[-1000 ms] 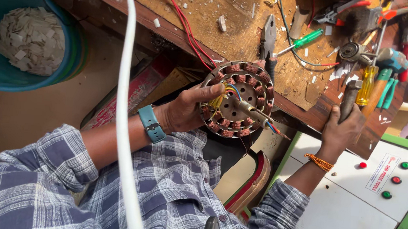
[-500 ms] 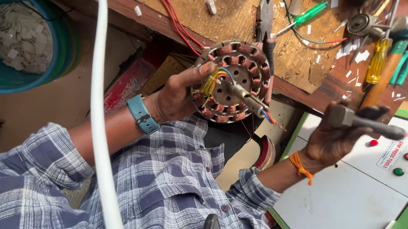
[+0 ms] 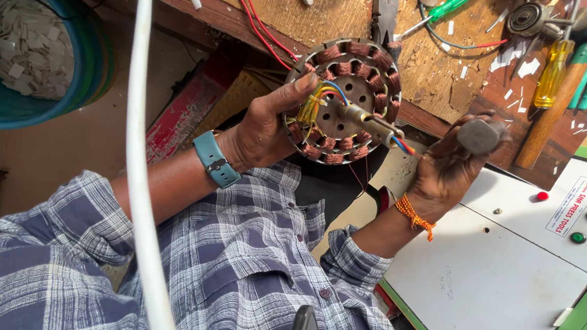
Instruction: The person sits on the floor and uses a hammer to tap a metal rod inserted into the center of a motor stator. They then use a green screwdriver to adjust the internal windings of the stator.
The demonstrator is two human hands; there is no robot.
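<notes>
Two hands are raised at the frame's centre, apart. The left hand (image 3: 265, 131) grips the motor stator (image 3: 344, 100) by its rim, thumb inside. The right hand (image 3: 450, 167) is closed around a hammer (image 3: 481, 136).

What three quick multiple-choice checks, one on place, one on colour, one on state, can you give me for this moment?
1. Where is the teal tub of pale chips?
A. upper left
B. on the white panel
C. in the lap

2. What colour is the wristband on the left arm?
A. red
B. teal
C. black

3. What is the right hand doing?
A. resting open
B. gripping a grey metal hammer head
C. pressing a button

Answers: 1 A, it sits on the floor at the left edge. 2 B, teal strap beside the left hand holding the round copper-wound stator. 3 B, fingers wrap the hammer.
</notes>
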